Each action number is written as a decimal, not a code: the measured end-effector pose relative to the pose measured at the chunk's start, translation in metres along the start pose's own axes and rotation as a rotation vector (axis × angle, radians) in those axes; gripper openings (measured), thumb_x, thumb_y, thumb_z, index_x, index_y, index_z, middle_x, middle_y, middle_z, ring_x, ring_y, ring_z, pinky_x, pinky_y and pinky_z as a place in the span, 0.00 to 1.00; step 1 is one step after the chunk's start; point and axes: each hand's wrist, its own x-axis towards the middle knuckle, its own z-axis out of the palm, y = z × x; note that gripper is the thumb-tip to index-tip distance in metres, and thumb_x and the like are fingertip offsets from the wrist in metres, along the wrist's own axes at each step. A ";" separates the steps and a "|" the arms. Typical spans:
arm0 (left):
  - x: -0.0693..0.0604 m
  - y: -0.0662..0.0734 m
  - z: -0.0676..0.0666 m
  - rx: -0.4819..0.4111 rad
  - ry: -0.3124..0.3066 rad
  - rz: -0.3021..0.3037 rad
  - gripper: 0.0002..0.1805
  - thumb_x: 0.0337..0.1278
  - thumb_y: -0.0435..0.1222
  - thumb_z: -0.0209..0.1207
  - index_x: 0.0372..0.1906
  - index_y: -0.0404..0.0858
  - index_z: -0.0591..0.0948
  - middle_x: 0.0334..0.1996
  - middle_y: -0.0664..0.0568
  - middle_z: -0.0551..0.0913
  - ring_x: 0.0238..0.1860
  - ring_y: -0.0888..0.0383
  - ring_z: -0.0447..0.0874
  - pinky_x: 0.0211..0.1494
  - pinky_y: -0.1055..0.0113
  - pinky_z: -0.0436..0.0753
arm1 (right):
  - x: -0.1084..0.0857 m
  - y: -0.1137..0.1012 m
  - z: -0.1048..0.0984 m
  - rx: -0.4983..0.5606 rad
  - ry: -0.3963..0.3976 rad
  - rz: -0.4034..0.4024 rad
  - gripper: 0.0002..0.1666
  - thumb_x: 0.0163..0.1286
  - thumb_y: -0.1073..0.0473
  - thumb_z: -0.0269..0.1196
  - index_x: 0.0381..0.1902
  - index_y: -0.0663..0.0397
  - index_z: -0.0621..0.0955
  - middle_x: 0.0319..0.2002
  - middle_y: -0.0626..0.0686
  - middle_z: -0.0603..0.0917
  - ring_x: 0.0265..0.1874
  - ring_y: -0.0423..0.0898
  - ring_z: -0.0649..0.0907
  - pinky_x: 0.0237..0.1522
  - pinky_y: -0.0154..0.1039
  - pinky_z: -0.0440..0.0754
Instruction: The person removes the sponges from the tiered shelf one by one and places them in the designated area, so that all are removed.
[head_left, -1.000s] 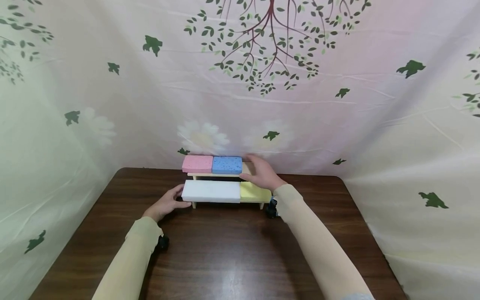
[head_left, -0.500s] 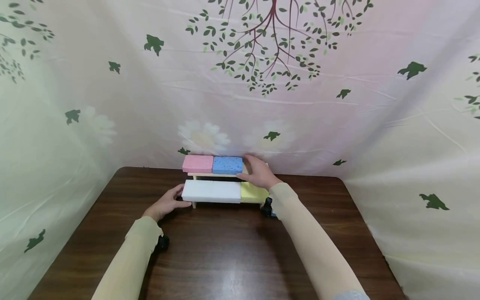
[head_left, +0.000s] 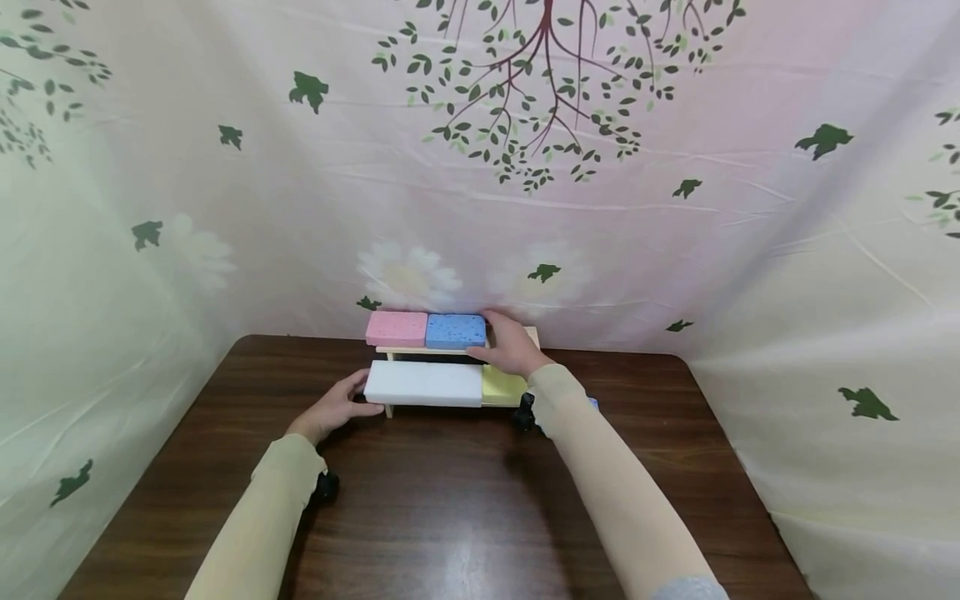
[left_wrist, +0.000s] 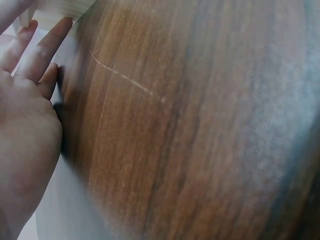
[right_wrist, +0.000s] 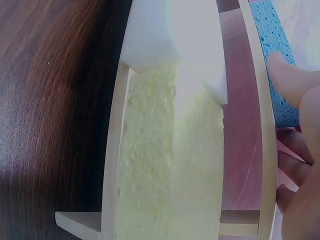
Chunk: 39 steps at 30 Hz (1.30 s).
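My right hand point(head_left: 513, 343) is at the right end of the blue sponge point(head_left: 455, 331), thumb along its front edge and fingers at its back and end. The right wrist view shows the thumb point(right_wrist: 282, 75) over the blue sponge. A pink sponge point(head_left: 397, 328) lies left of it on the upper tier of a small wooden rack point(head_left: 532, 333). On the lower tier are a white block point(head_left: 423, 384) and a yellow sponge point(head_left: 502, 385). My left hand point(head_left: 335, 407) rests at the rack's left end with fingers extended; the left wrist view shows fingertips point(left_wrist: 65, 25) beside the wood.
The rack stands at the back of a dark wooden table point(head_left: 450, 500), close to a printed cloth backdrop point(head_left: 315, 208). Part of a small blue thing point(head_left: 593, 403) shows behind the right sleeve. Cloth also hangs along both sides.
My right hand has shifted slightly left along the upper tier, its thumb and finger closing over the blue sponge's end. The left hand and the sponges have kept their places.
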 end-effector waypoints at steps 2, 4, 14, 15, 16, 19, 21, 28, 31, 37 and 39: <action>-0.001 0.000 0.000 0.001 -0.003 0.004 0.51 0.62 0.44 0.74 0.83 0.43 0.59 0.78 0.38 0.66 0.78 0.38 0.59 0.77 0.30 0.55 | 0.000 0.000 0.002 -0.007 0.003 0.014 0.48 0.71 0.47 0.72 0.80 0.58 0.64 0.76 0.57 0.71 0.72 0.54 0.73 0.74 0.50 0.70; -0.002 0.000 0.001 -0.005 0.001 -0.001 0.50 0.62 0.44 0.73 0.83 0.43 0.59 0.78 0.38 0.67 0.78 0.38 0.59 0.77 0.30 0.55 | 0.000 0.001 0.004 -0.006 0.006 0.028 0.48 0.72 0.47 0.72 0.80 0.57 0.64 0.77 0.57 0.69 0.74 0.54 0.71 0.75 0.50 0.69; -0.002 0.003 0.000 -0.031 -0.005 -0.011 0.51 0.63 0.42 0.73 0.84 0.43 0.57 0.79 0.37 0.64 0.79 0.38 0.57 0.78 0.30 0.52 | 0.001 0.001 0.007 0.011 0.021 0.067 0.50 0.72 0.46 0.72 0.82 0.55 0.61 0.80 0.55 0.66 0.78 0.53 0.67 0.77 0.49 0.66; -0.003 0.003 0.000 -0.034 -0.004 -0.011 0.51 0.63 0.41 0.73 0.84 0.42 0.57 0.79 0.37 0.64 0.79 0.38 0.57 0.78 0.30 0.52 | 0.001 0.001 0.007 0.014 0.020 0.068 0.50 0.72 0.47 0.71 0.82 0.55 0.61 0.80 0.55 0.66 0.78 0.53 0.67 0.76 0.50 0.66; -0.003 0.004 0.000 -0.033 -0.003 -0.010 0.51 0.63 0.41 0.73 0.84 0.42 0.57 0.79 0.37 0.64 0.79 0.38 0.56 0.78 0.30 0.52 | 0.001 0.001 0.007 0.019 0.022 0.069 0.50 0.72 0.47 0.71 0.82 0.55 0.61 0.80 0.55 0.66 0.78 0.54 0.67 0.76 0.50 0.67; -0.003 0.003 0.000 -0.034 0.000 -0.006 0.51 0.62 0.41 0.73 0.84 0.42 0.57 0.79 0.37 0.64 0.80 0.38 0.56 0.79 0.31 0.51 | 0.000 0.002 0.005 0.029 0.028 0.070 0.50 0.73 0.47 0.71 0.82 0.55 0.61 0.80 0.55 0.65 0.78 0.55 0.67 0.76 0.52 0.67; -0.003 0.003 0.000 -0.033 0.001 -0.001 0.51 0.62 0.41 0.73 0.84 0.42 0.57 0.79 0.37 0.64 0.80 0.38 0.56 0.79 0.32 0.52 | 0.000 0.002 0.005 0.035 0.036 0.068 0.49 0.73 0.47 0.71 0.82 0.55 0.61 0.80 0.56 0.66 0.78 0.55 0.66 0.76 0.52 0.67; -0.002 0.002 0.000 -0.024 0.001 0.010 0.51 0.62 0.41 0.74 0.84 0.43 0.58 0.78 0.37 0.66 0.79 0.38 0.59 0.78 0.31 0.54 | -0.004 0.004 0.004 0.071 0.056 0.068 0.48 0.73 0.49 0.71 0.81 0.56 0.62 0.79 0.56 0.67 0.78 0.56 0.67 0.75 0.53 0.68; -0.001 0.002 0.000 -0.024 0.001 0.010 0.51 0.62 0.42 0.74 0.84 0.43 0.58 0.78 0.38 0.66 0.79 0.38 0.59 0.78 0.31 0.54 | -0.006 0.005 0.003 0.086 0.060 0.076 0.47 0.73 0.49 0.71 0.81 0.56 0.63 0.79 0.56 0.68 0.77 0.55 0.69 0.75 0.53 0.69; -0.001 0.002 0.000 -0.021 0.001 0.002 0.52 0.61 0.42 0.74 0.84 0.43 0.58 0.79 0.38 0.65 0.79 0.38 0.58 0.79 0.31 0.53 | -0.010 0.006 -0.004 0.122 0.056 0.087 0.45 0.73 0.49 0.71 0.80 0.54 0.64 0.78 0.56 0.69 0.75 0.57 0.70 0.73 0.55 0.71; -0.001 0.002 0.000 -0.021 0.002 0.002 0.52 0.61 0.42 0.74 0.84 0.43 0.58 0.79 0.38 0.65 0.79 0.38 0.58 0.79 0.31 0.54 | -0.012 0.008 -0.006 0.122 0.050 0.083 0.45 0.74 0.49 0.70 0.80 0.53 0.64 0.77 0.56 0.69 0.75 0.57 0.70 0.72 0.56 0.72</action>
